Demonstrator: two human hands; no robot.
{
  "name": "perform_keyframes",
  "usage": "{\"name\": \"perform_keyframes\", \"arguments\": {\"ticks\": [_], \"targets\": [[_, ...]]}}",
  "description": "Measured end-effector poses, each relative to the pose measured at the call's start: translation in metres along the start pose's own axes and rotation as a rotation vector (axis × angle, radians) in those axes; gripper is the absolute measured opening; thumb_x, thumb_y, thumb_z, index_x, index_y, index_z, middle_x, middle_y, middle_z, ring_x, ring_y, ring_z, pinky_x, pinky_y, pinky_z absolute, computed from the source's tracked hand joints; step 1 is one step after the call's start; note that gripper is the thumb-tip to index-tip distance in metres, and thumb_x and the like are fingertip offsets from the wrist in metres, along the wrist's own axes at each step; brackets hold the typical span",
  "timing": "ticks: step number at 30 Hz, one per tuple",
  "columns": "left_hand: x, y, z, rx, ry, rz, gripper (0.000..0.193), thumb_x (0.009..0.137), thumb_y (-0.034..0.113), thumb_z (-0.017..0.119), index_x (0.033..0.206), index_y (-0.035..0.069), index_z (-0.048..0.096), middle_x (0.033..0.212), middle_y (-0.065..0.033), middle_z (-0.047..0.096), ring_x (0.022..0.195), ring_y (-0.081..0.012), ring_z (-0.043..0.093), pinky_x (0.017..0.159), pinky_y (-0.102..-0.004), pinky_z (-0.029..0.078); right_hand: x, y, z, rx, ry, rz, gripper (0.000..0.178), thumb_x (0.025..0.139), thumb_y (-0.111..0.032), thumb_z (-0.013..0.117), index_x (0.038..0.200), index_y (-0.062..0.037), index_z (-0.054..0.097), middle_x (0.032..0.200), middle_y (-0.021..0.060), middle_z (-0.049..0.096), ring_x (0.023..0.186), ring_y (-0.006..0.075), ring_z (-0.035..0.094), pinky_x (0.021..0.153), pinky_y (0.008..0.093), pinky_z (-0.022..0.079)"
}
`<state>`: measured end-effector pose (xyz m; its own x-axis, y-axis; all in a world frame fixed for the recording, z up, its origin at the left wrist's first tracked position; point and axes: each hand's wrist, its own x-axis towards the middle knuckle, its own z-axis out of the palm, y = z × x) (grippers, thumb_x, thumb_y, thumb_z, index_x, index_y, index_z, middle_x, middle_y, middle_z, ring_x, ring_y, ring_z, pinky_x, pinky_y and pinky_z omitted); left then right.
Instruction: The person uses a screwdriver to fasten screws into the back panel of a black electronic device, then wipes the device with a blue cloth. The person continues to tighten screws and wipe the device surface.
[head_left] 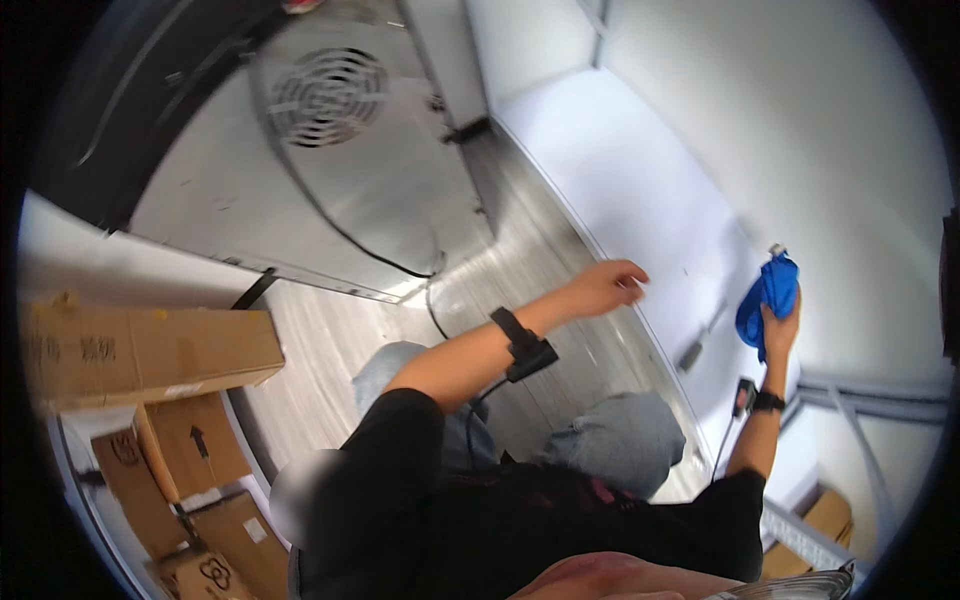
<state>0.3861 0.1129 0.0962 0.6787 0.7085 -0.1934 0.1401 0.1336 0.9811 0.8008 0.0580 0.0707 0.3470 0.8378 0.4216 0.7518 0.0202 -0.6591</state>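
Observation:
My right hand (782, 330) is closed around a crumpled blue cloth (770, 300), held up against the white wall panel at the right. A small pale, shiny bit shows at the cloth's top; I cannot make out what it is. Over the near edge of the white ledge (620, 150), my left hand (603, 287) hangs with loosely bent fingers, thumb and forefinger apart, and nothing visible in it. Between the two hands, a thin tool with a grey end (690, 355) rests on the ledge. Both wrists wear black straps with small devices.
A metal cabinet (400, 190) with a round vent stands at the upper left, a black cable (340, 228) running down it to the wood-look floor (530, 310). Cardboard boxes (190, 350) are stacked at the left. More cartons (825, 520) show at the lower right.

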Motion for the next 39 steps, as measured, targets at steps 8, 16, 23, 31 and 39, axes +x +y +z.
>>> {"name": "perform_keyframes", "arguments": {"ticks": [8, 16, 23, 31, 39], "targets": [[-0.057, 0.111, -0.049, -0.261, 0.109, 0.396, 0.082, 0.087, 0.026, 0.067, 0.147, 0.01, 0.014, 0.148, -0.0159, 0.026, 0.138, -0.0285, 0.025, 0.11, -0.0411, 0.028, 0.019, -0.306, 0.035, 0.841, -0.566, -0.089, 0.073, 0.064, -0.003, 0.077, 0.129, 0.0004, 0.045, 0.118, 0.0105, 0.059, 0.105, 0.0201, 0.057, 0.095, 0.035, 0.044], [-0.166, 0.189, -0.11, -0.467, 0.406, 0.469, 0.082, 0.083, 0.019, 0.071, 0.146, 0.004, 0.02, 0.139, -0.0136, 0.039, 0.126, -0.0237, 0.041, 0.106, -0.036, 0.033, 0.044, -0.401, 0.075, 1.227, -0.832, -0.233, 0.096, 0.055, -0.003, 0.085, 0.137, -0.0025, 0.037, 0.133, 0.0119, 0.049, 0.121, 0.0284, 0.048, 0.103, 0.0445, 0.038], [-0.236, 0.318, -0.085, 0.164, 0.688, 0.45, 0.072, 0.073, -0.011, 0.05, 0.142, 0.002, 0.031, 0.128, -0.0224, 0.05, 0.119, -0.0307, 0.051, 0.098, -0.0374, 0.042, 0.05, -0.56, 0.028, 0.943, -0.559, -0.107, 0.092, 0.074, -0.017, 0.079, 0.137, -0.0021, 0.014, 0.126, 0.0142, 0.037, 0.117, 0.0236, 0.043, 0.098, 0.0369, 0.041], [-0.324, 0.453, -0.073, 0.434, 0.551, 0.356, 0.078, 0.065, -0.002, 0.063, 0.137, -0.006, 0.032, 0.133, -0.0287, 0.041, 0.119, -0.0432, 0.045, 0.102, -0.0427, 0.037, 0.057, -0.691, -0.046, 1.111, -0.663, -0.206, 0.103, 0.066, -0.03, 0.084, 0.136, 0.0025, 0.016, 0.13, 0.0174, 0.038, 0.116, 0.0243, 0.047, 0.097, 0.0374, 0.041], [-0.443, 0.599, -0.153, 1.159, 1.136, 0.46, 0.053, 0.069, 0.003, 0.07, 0.12, 0.003, 0.054, 0.109, -0.0181, 0.062, 0.106, -0.034, 0.056, 0.091, -0.0408, 0.045, 0.137, -0.817, -0.103, 0.538, -0.235, -0.55, 0.063, 0.063, -0.004, 0.068, 0.123, -0.0041, 0.05, 0.124, 0.0142, 0.05, 0.112, 0.0324, 0.05, 0.095, 0.0425, 0.042]]}}
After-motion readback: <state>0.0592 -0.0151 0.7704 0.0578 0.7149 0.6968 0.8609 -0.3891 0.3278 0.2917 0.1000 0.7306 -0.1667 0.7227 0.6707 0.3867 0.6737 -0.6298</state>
